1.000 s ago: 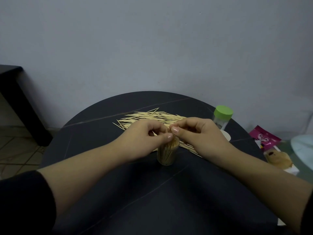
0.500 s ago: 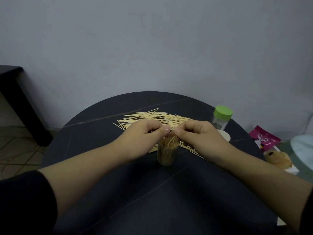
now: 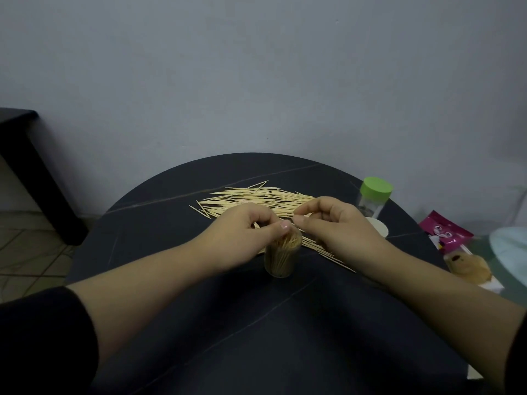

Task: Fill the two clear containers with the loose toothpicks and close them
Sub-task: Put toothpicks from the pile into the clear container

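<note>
We see a clear cylindrical container (image 3: 281,262), upright mid-table and packed with thin wooden toothpicks (image 3: 288,243). Just above its mouth our left hand (image 3: 242,238) and right hand (image 3: 336,228) meet, curled fingertips pinching a few more. The bare round black table (image 3: 199,323) lies nearer us. The loose toothpick pile (image 3: 256,196) and a green-lidded clear container (image 3: 374,199) sit behind. Our hands hide part of the rim.

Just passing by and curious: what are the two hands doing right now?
Left hand: pinching toothpicks over the container.
Right hand: fingers pinched, contents cannot be told.
</note>
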